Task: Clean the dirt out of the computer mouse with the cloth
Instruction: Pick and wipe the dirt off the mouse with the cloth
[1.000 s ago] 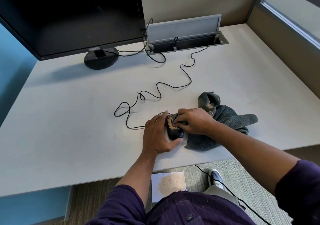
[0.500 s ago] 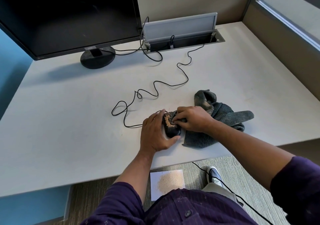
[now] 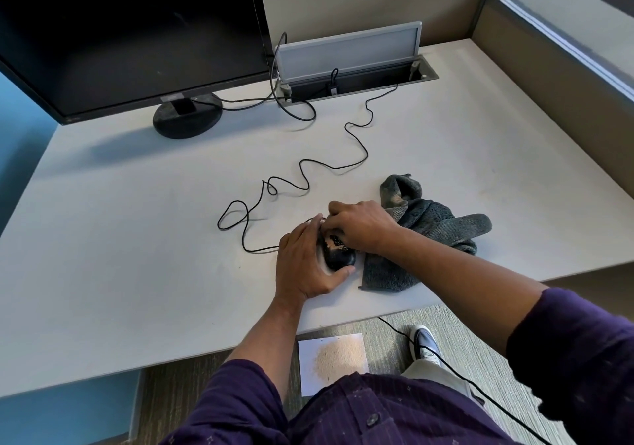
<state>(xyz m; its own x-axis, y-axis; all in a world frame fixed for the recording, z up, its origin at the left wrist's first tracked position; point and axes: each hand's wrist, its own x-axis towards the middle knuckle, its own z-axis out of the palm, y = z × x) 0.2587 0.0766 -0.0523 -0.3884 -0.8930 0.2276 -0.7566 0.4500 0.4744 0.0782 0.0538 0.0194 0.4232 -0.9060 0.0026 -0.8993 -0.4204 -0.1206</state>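
While the left hand [image 3: 305, 262] curls around the side of the black, dirt-speckled computer mouse [image 3: 338, 254] near the front edge of the pale desk [image 3: 137, 238], the right hand [image 3: 360, 226] grips a bunched part of the grey knitted cloth [image 3: 432, 228] against the mouse's top. The rest of the cloth trails to the right. The thin black mouse cable [image 3: 308, 170] snakes toward the dark flat monitor [image 3: 130, 33].

Glossy plastic mouse [image 3: 338, 256], ribbed cloth [image 3: 432, 221]
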